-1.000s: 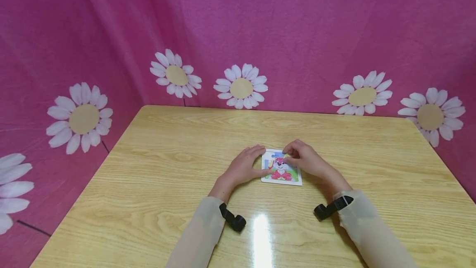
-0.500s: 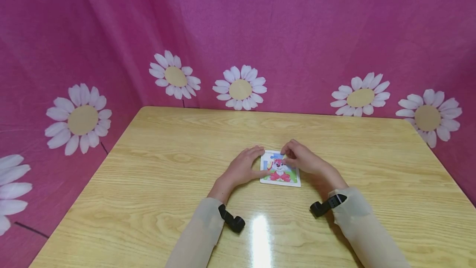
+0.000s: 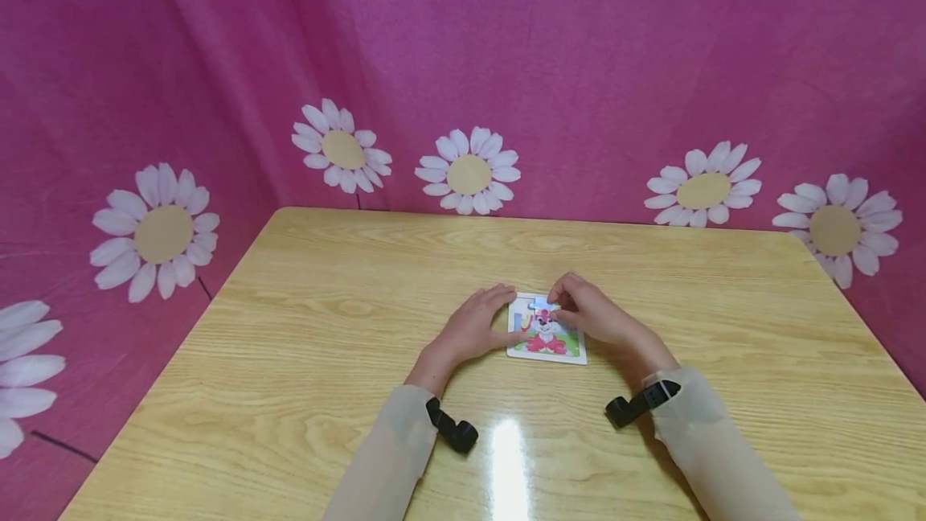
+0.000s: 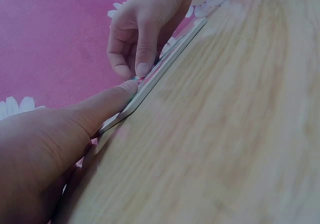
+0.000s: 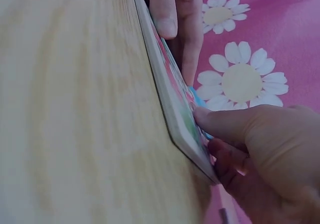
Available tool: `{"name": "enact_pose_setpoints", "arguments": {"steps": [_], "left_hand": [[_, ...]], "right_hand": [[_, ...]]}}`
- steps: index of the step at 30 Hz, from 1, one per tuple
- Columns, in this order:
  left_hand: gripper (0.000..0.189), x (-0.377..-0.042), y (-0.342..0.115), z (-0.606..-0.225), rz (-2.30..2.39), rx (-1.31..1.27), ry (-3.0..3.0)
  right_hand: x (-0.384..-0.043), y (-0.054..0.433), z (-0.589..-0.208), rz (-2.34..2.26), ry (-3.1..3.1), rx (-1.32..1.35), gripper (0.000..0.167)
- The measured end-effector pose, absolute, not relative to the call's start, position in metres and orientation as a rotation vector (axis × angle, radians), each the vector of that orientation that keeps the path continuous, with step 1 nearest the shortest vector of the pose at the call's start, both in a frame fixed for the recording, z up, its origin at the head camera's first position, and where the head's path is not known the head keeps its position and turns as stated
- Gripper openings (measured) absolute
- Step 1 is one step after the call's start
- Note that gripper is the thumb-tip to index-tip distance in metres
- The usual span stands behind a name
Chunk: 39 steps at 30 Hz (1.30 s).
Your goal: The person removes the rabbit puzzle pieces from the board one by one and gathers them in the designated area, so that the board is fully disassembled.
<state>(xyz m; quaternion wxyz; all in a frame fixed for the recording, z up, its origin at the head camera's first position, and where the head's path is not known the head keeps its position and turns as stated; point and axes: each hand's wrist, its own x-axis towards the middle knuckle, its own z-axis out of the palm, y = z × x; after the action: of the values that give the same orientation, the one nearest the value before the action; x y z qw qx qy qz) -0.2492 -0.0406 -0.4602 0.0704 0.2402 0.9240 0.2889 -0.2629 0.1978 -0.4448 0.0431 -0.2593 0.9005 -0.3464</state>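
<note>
A small square jigsaw puzzle (image 3: 546, 342) in a white frame lies on the table, its picture a red-and-white cartoon animal on green. My left hand (image 3: 470, 324) spans the puzzle's left side, with fairly straight fingers at the far left corner and the thumb on the face. In the left wrist view that thumb (image 4: 107, 102) lies at the near edge. My right hand (image 3: 596, 312) pinches a light blue puzzle piece (image 3: 542, 304) over the upper part of the picture. From the right wrist, the blue piece (image 5: 196, 98) shows beyond the thumb, partly hidden by it.
The wood-grain table (image 3: 347, 288) reaches back to a pink cloth (image 3: 564, 63) printed with white daisies. A black wrist camera (image 3: 456, 428) is strapped on the left sleeve and another wrist camera (image 3: 629, 408) on the right. Bright glare (image 3: 510, 473) marks the table's near side.
My right hand has shifted slightly left, and the blue piece under its fingertips now looks paler and more tilted. The left hand keeps its place on the puzzle.
</note>
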Motion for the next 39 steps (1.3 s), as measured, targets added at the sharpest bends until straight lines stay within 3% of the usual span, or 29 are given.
{"name": "enact_pose_setpoints", "arguments": {"steps": [10, 27, 39], "left_hand": [[0.075, -0.247, -0.042, -0.458, 0.900, 0.695, 2.758], [0.063, -0.239, -0.012, -0.458, 0.862, 0.450, 3.001], [0.060, -0.238, -0.008, -0.453, 0.850, 0.423, 3.016]], "right_hand": [[-0.255, 0.194, -0.452, -1.105, 2.849, -0.866, 0.021], [-0.255, 0.194, -0.456, -1.177, 2.914, -0.961, 0.015], [-0.254, 0.196, -0.452, -1.206, 2.945, -1.022, 0.014]]}}
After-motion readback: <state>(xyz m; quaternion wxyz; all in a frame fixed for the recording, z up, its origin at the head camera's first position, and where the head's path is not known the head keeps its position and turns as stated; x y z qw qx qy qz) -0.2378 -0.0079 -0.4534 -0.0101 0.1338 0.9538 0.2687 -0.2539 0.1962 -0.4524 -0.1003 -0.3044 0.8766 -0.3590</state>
